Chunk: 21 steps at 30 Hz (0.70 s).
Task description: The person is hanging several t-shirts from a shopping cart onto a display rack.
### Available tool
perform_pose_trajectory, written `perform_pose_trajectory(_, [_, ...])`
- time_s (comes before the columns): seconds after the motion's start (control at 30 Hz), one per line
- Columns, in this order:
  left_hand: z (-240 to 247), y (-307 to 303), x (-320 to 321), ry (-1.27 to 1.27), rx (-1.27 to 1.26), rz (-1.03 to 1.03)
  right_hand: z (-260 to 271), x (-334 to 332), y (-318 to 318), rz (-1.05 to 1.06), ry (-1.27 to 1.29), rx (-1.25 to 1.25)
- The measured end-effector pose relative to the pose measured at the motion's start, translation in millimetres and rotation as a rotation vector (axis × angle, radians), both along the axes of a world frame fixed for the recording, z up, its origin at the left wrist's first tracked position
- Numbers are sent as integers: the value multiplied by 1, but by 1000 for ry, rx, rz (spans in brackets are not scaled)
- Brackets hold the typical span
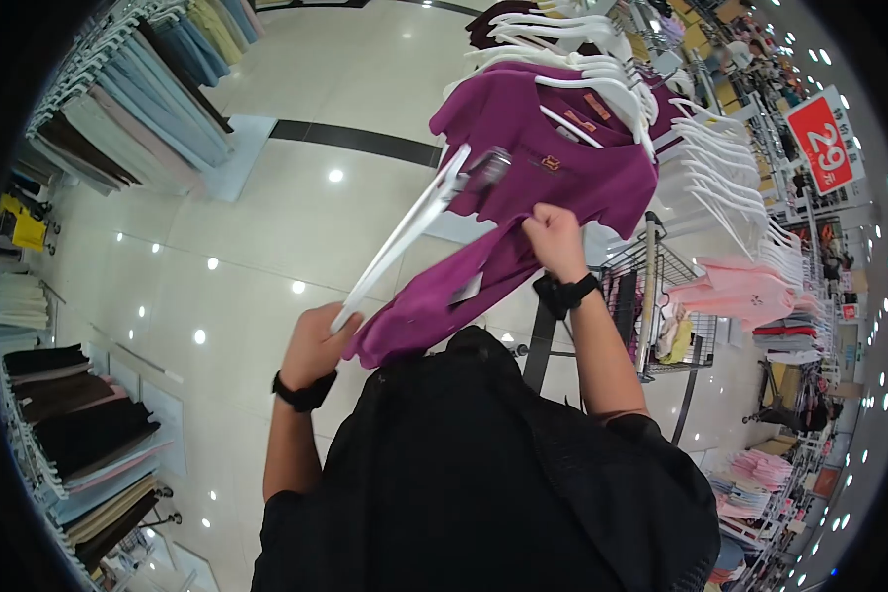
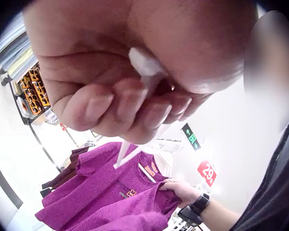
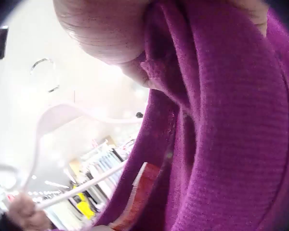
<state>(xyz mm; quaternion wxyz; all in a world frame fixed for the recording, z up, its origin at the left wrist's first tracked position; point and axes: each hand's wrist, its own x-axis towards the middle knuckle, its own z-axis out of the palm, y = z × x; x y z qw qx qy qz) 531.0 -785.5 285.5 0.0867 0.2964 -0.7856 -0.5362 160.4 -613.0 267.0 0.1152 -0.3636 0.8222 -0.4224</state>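
Note:
My left hand (image 1: 318, 345) grips one end of a white clothes hanger (image 1: 401, 242), its fingers curled round it in the left wrist view. The hanger slants up and away, its hook end blurred. My right hand (image 1: 556, 242) pinches a purple T-shirt (image 1: 439, 296) at the neckband (image 3: 241, 106), with the thumb on the cloth. This shirt droops toward my left hand, and a red label (image 3: 139, 195) shows inside the neck. Right behind, another purple T-shirt (image 1: 503, 109) with a small chest emblem hangs on the rack. The right wrist view shows the hanger beside the held shirt.
White hangers (image 1: 725, 173) line the rack at the right, under a red price sign (image 1: 827, 143). A wire shopping cart (image 1: 651, 296) stands right of my right arm, near a pink top (image 1: 735, 291). Trousers (image 1: 158, 104) hang at the left beyond the shiny floor (image 1: 237, 296).

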Motion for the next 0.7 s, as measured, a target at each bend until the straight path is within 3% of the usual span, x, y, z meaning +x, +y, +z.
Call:
perform_pose_trajectory(0.13, [-24,-19,44,158,271,-88,37,-39,17,-184,255,12])
perform_pose_trajectory(0.27, [-21,-13,41,341,544,-219,69,-44,28,-325,139,68])
perform_pose_trajectory(0.37, [-32,-5,20,325,493,-317,104,-7,26,-195,175,65])
perform_pose_trajectory(0.4, [-35,-1,8,326,499,-342,104,6,25,-127,50,21])
perform_pose_trajectory(0.47, [-33,6,-19,251,458,-345,107,21,25,100,417,34])
perform_pose_trajectory(0.53, [-34,9,-45,238,511,-384,113,37,24,198,480,-114])
perform_pose_trajectory(0.7, [-47,14,-92,305,599,-477,107,32,51,197,281,-286])
